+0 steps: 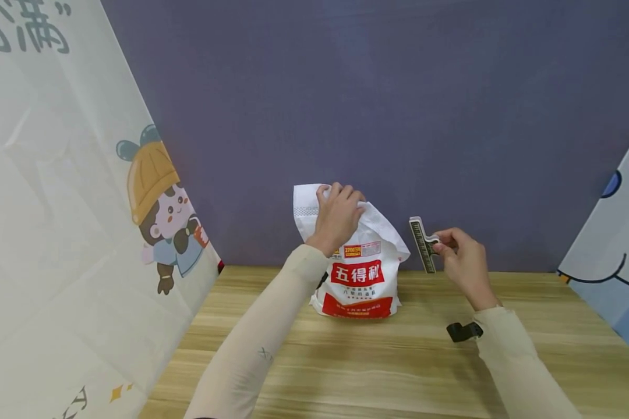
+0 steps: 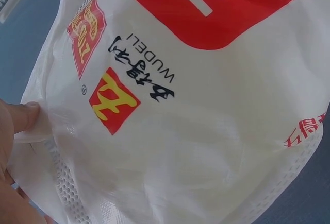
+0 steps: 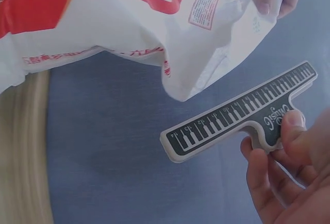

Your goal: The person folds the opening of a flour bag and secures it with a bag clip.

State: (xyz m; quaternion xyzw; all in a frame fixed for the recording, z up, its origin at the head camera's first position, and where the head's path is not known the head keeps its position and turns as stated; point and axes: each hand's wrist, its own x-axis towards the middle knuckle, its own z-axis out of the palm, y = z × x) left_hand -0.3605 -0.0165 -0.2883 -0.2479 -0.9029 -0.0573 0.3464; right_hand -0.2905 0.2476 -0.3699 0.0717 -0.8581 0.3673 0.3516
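A white flour bag [image 1: 357, 285] with red panels and printed characters stands on the wooden table, its loose top part folded and creased. My left hand [image 1: 338, 215] grips the bag's top edge; in the left wrist view the thumb [image 2: 26, 116] lies on the near side of the white material. To the right of the bag, my right hand [image 1: 463, 259] pinches the handle of a long clip [image 3: 237, 113] between thumb and fingers. The clip is black and white with a piano-key pattern and the word "Music". It is held in the air, apart from the bag.
The wooden table [image 1: 398, 366] runs up to a dark blue-grey backdrop [image 1: 388, 105] right behind the bag. A white printed sheet with a cartoon figure [image 1: 162, 209] stands along the left side, and another printed panel [image 1: 608, 250] stands on the right.
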